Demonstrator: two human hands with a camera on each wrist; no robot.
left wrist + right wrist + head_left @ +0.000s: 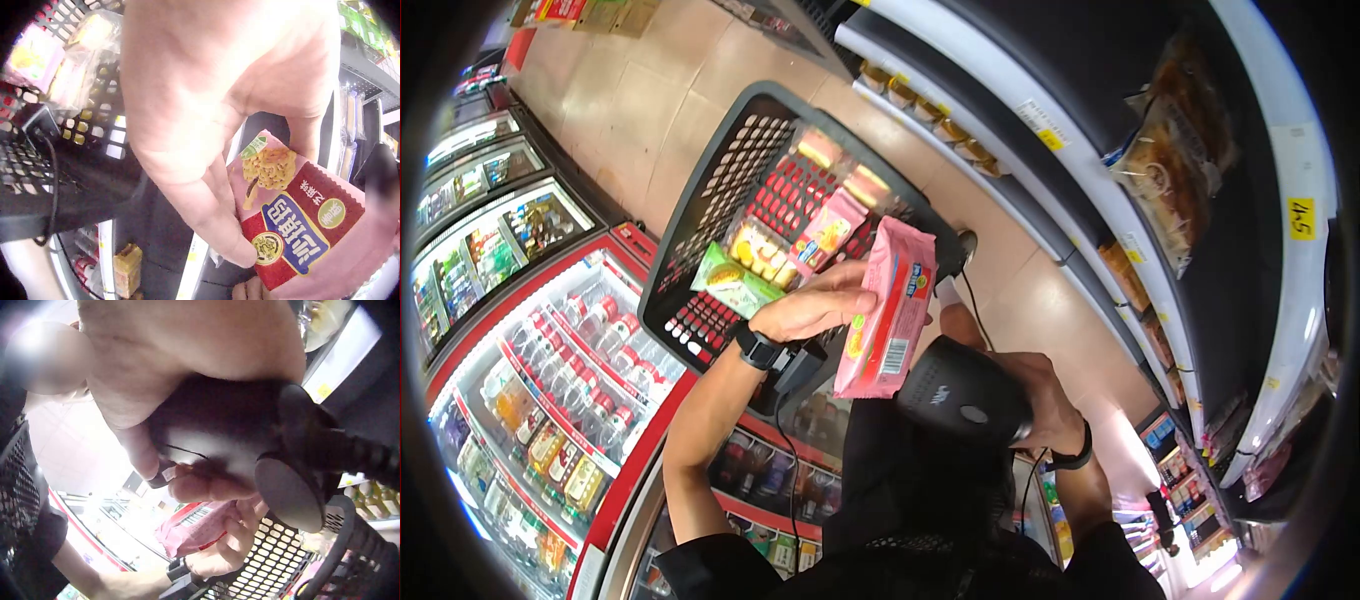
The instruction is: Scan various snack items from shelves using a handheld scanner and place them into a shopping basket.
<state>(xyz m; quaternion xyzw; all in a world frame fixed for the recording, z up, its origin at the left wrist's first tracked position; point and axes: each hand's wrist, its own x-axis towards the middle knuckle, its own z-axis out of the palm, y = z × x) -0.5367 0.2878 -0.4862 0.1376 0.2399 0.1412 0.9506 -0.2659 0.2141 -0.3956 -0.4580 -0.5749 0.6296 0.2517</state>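
Note:
A pink snack packet [888, 310] is gripped by my left hand [815, 303], its barcode side facing up in the head view. In the left wrist view the packet [300, 219] shows its printed front, with the left hand [212, 94] pinching its edge. My right hand [1045, 400] holds a black scanner-like device [965, 392] close to the packet's right side. The right wrist view shows the fingers of the right hand [206, 350] wrapped round the dark device [212, 419]. A black basket [662, 262] beyond the left hand holds several snack packs, among them a green packet [735, 283].
Store shelves [1040, 130] with price tags and packaged bread [1170, 160] run along the right. A red-edged display fridge of bottles [600, 330] stands at the left. Tiled floor [640, 110] lies behind the basket. A black cable [792, 450] hangs by the left wrist.

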